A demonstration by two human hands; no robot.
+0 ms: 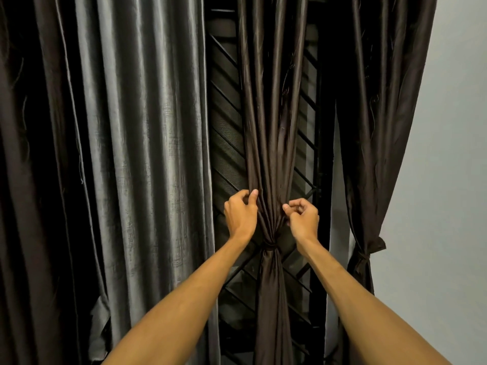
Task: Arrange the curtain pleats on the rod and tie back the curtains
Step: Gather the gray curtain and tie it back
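A dark brown satin curtain panel [271, 114] hangs in the middle, gathered by a tie-back knot [271, 245] of the same cloth. Just above the knot my left hand [240, 214] pinches a fold at the panel's left edge. My right hand [303, 216] pinches a fold on its right side. A second brown panel [379, 127] hangs at the right, tied back with its own knot [371, 246]. The rod is out of view above.
A wide grey curtain [137, 154] hangs untied at the left, with another dark panel [29, 180] at the far left. Behind the middle panel is a black window grille [226, 143] with diagonal bars. A pale wall [448, 180] stands at the right.
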